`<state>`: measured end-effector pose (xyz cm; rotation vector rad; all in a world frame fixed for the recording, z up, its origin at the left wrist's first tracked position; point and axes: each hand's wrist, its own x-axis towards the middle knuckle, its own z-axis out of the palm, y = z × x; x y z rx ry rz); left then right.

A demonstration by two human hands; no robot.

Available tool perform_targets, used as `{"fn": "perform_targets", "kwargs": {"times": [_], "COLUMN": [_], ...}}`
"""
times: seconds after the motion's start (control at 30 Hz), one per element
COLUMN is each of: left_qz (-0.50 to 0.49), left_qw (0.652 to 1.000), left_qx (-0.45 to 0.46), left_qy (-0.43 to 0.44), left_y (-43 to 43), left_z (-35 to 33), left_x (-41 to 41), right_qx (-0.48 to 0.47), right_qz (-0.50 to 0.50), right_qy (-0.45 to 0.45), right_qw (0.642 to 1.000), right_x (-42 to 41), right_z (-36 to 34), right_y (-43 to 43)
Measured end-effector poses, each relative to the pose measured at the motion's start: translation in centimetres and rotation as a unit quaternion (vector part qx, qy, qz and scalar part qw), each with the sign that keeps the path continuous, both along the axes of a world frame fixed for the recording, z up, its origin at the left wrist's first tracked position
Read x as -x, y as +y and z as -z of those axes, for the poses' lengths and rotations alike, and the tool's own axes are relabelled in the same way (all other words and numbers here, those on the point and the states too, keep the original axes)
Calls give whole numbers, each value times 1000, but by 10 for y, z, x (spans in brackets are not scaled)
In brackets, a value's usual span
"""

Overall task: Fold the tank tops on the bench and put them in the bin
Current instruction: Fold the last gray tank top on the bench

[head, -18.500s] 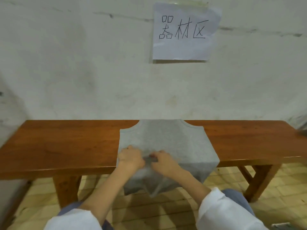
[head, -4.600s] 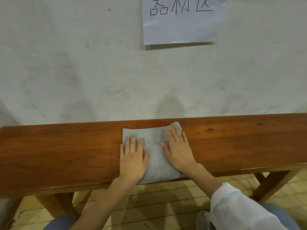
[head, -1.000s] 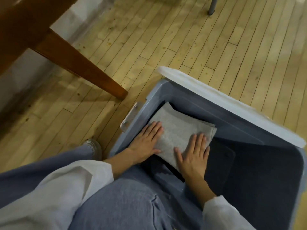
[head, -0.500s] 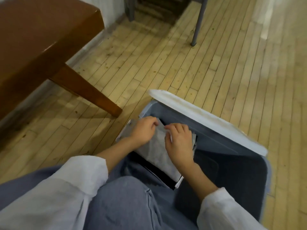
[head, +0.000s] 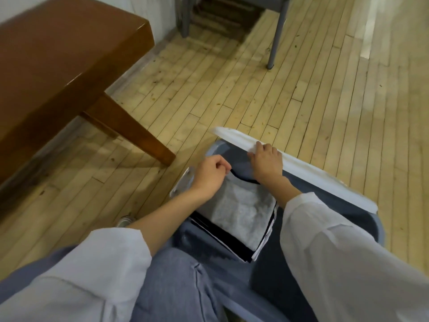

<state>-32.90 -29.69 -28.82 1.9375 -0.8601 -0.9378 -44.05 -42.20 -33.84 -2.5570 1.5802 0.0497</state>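
While the right hand point(head: 267, 165) grips the near edge of the white lid point(head: 325, 180), its fingers point(head: 263, 147) bent over the top and the thumb spread on the inner side, the left hand point(head: 212, 176) hovers just beside it at 9 o'clock. The left fingers point(head: 219, 163) are curled tight towards the thumb, right at a thin black fabric edge; I cannot tell whether they pinch it or hold nothing.

A folded grey tank top point(head: 243, 210) lies flat inside the blue-grey bin point(head: 220, 148), just below both hands at 6 o'clock. It sits on top of a stack of folded black and white clothes point(head: 222, 238), whose edges show along its near side. The lid stands propped on the bin's far side, running from 11 o'clock down to 3 o'clock.

Off at 10 o'clock from the bin stands the brown wooden worktop point(head: 58, 54), one slanted leg reaching towards the bin. A grey metal leg point(head: 275, 38) stands on the plank floor point(head: 301, 101) at 12 o'clock. White sleeves cover both forearms, and a shoe point(head: 125, 221) shows at 8 o'clock.
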Motion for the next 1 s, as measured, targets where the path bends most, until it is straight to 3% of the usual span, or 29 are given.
{"fn": "perform_targets", "kwargs": {"times": [0.2, 0.33, 0.53, 0.77, 1.0], "left_qz": [30, 9, -110, -38, 56], "left_qw": [998, 998, 993, 989, 964], "left_qx": [-50, -45, -14, -129, -247], "left_qy": [-37, -50, -41, -58, -83], "left_y": [22, 40, 75, 127, 156], "left_z": [10, 7, -6, -13, -8], "left_x": [-20, -29, -40, -31, -34], "right_qx": [-83, -100, 0, -15, -21], "right_qz": [59, 42, -29, -57, -88], "right_qy": [-111, -109, -90, -91, -97], "right_qw": [989, 988, 996, 994, 991], "right_x": [9, 24, 32, 40, 50], "right_z": [-14, -41, -37, -16, 4], "right_y": [0, 32, 135, 248, 287]}}
